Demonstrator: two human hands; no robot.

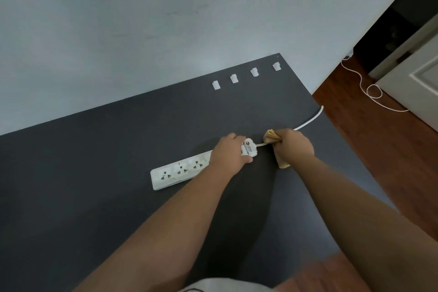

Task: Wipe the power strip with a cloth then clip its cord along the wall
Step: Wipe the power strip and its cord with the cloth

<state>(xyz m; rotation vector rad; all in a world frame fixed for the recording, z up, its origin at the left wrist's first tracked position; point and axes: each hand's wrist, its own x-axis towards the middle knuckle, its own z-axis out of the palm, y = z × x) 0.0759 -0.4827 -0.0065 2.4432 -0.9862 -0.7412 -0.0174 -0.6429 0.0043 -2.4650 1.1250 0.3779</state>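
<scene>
- The dark table (83, 173) fills the lower left and middle of the view, its far edge set against a pale wall (118, 19).
- The white power strip (180, 170) lies flat on the table just left of centre, its long axis running from about 8 o'clock up to 2 o'clock, sockets facing up.
- The left hand (231, 153) presses down over the strip's 2 o'clock end, fingers curled round the far edge and thumb on the near edge, so it is closed on the strip; the end piece with its dark logo shows just past the knuckles.
- Four small white cord clips (245, 75) sit in a row on the table near the wall, at 12 o'clock from the hands and well apart from them; the row climbs toward 2 o'clock.
- The white cord (310, 119) leaves the strip's end, passes into the right fist, then runs on toward 2 o'clock and bends over the table's right edge.
- The right hand (296, 146) is a closed fist round a tan cloth (272, 136) wrapped about the cord, just beside the strip's end; cloth sticks out above the fist and hangs below it.
- At far right, on the wooden floor (369, 137), a thin white cable (373, 92) loops toward a white door (422, 83).
</scene>
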